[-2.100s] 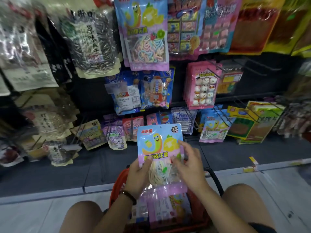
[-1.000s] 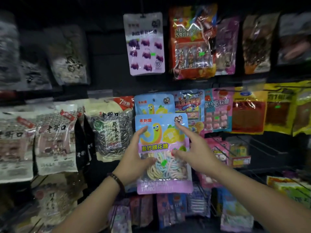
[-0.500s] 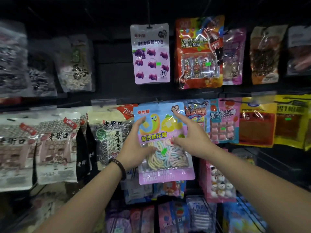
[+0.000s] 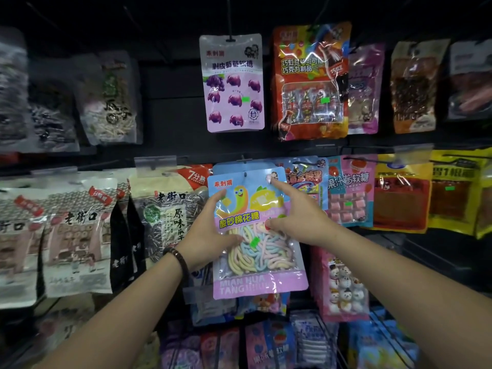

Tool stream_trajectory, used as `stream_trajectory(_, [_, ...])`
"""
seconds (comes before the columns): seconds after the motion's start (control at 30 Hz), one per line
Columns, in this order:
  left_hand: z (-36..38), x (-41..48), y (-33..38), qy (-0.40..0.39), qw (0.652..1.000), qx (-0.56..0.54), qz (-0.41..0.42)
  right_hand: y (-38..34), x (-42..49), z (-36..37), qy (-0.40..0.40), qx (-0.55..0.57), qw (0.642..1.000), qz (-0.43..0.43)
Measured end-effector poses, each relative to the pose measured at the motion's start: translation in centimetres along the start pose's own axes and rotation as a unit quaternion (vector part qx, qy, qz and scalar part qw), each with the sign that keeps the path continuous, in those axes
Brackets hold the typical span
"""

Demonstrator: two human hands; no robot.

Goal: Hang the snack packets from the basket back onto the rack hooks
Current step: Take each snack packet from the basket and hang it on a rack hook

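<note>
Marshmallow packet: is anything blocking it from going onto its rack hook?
Nothing visible does. The marshmallow packet, held by the left hand and right hand, has its hang hole right at the hook tip. A matching packet already hangs behind it.

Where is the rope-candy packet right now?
Centre of the head view: the rope-candy packet is held by the left hand and right hand against the middle row, below the grape-candy packet.

- Both hands hold a marshmallow packet [image 4: 257, 230] upright against the rack.
- Left hand [image 4: 210, 233] grips its left edge; right hand [image 4: 295, 217] its right, forefinger near the top corner.
- A hook [image 4: 244, 173] shows at the packet's top.
- Grape candy packet [image 4: 232, 82] hangs above.
</note>
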State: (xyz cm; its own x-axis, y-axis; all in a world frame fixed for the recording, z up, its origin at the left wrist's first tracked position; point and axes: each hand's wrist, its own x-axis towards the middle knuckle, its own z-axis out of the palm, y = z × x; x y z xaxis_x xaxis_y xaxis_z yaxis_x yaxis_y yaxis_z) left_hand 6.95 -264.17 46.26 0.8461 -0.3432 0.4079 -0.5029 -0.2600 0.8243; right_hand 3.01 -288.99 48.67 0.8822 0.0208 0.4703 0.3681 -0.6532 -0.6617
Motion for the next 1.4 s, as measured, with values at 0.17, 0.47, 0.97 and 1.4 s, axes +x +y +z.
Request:
stream_trajectory(0.17, [0.4, 1.7, 0.4, 0.015, 0.998, 0.05, -0.031, -0.7, 1.3, 0.7, -0.01, -0.068, 0.997, 0.033])
stream_trajectory(0.47, [2.7, 1.0, -1.4, 0.026, 0.996, 0.069, -0.046, 1.7, -1.6, 2.4, -0.018, -0.184, 0.982, 0.043])
stream_trajectory(0.97, [18.9, -32.2, -26.8, 0.038, 0.977, 0.169, -0.124, 18.9, -34.3, 22.7, -0.191, -0.071, 0.941, 0.27])
stream_trajectory(1.4, [27.2, -40.7, -39.0, -0.213, 0.75, 0.202, -0.593, 26.4, -45.9, 28.7, -0.247, 0.017, 0.823, 0.51])
